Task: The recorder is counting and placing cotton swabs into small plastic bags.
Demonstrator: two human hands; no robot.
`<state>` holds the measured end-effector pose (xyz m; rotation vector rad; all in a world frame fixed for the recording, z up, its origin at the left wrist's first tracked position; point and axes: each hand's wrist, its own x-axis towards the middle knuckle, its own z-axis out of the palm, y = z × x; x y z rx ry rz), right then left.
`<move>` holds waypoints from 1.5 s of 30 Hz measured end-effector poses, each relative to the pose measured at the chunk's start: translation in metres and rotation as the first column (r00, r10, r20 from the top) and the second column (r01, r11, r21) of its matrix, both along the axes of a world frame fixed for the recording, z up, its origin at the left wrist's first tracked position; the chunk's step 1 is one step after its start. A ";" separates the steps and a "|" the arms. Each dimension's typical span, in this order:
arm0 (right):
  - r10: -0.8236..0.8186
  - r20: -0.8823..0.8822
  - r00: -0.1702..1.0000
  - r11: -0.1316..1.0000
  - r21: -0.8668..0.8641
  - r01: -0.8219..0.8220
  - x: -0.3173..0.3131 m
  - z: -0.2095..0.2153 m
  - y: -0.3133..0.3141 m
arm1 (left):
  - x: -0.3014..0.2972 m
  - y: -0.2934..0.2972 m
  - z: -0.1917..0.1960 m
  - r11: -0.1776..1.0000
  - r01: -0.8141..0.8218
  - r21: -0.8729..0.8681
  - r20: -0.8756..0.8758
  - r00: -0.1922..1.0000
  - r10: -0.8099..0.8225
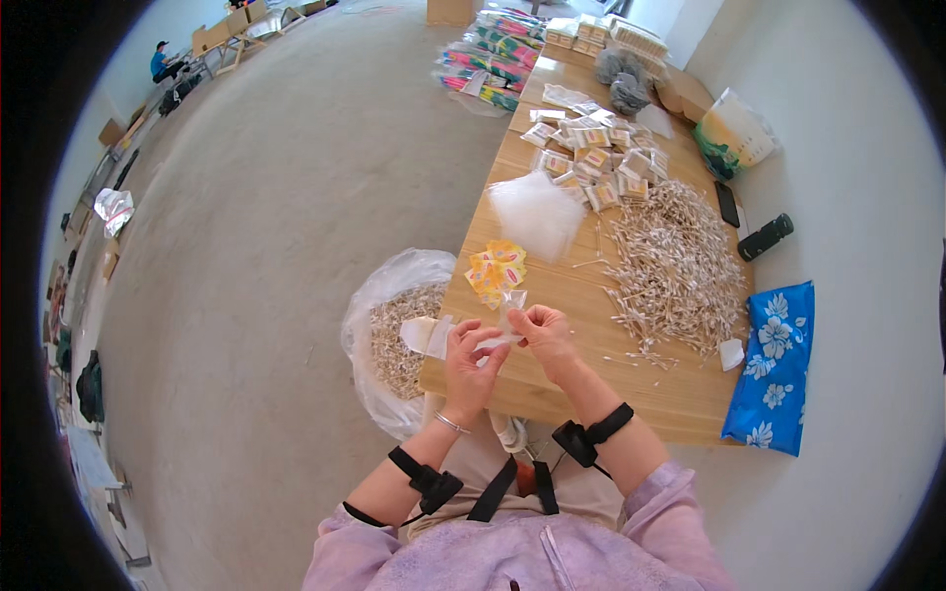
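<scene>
Over the near left corner of the table, my right hand pinches a small clear plastic bag between thumb and fingers. My left hand is curled at the bag's lower end, thumb and fingers closed on the plastic. Whether anything lies inside the bag is too small to tell. A white, round-ended piece juts out just left of my left hand; its kind is unclear. Yellow printed paper slips lie just beyond the hands. To their right spreads a large heap of loose cotton swabs.
A stack of clear bags and many filled packets lie farther up the table. A phone, black bottle and blue floral package line the wall side. A big plastic sack of swabs stands left.
</scene>
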<state>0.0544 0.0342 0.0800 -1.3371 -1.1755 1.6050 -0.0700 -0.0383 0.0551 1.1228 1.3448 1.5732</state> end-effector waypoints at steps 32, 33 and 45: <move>0.142 0.113 0.984 0.978 0.138 -0.156 -0.078 -0.019 -0.024 | -0.071 -0.017 -0.008 0.963 -0.247 -0.108 0.029 0.967 0.251; 0.147 0.112 0.983 0.978 0.136 -0.161 -0.080 -0.018 -0.024 | -0.071 -0.016 -0.006 0.956 -0.280 -0.082 0.016 0.959 0.282; 0.118 -0.017 0.993 0.992 0.047 -0.117 -0.094 -0.004 -0.028 | -0.075 -0.022 -0.010 0.958 -0.287 0.000 -0.079 0.955 0.286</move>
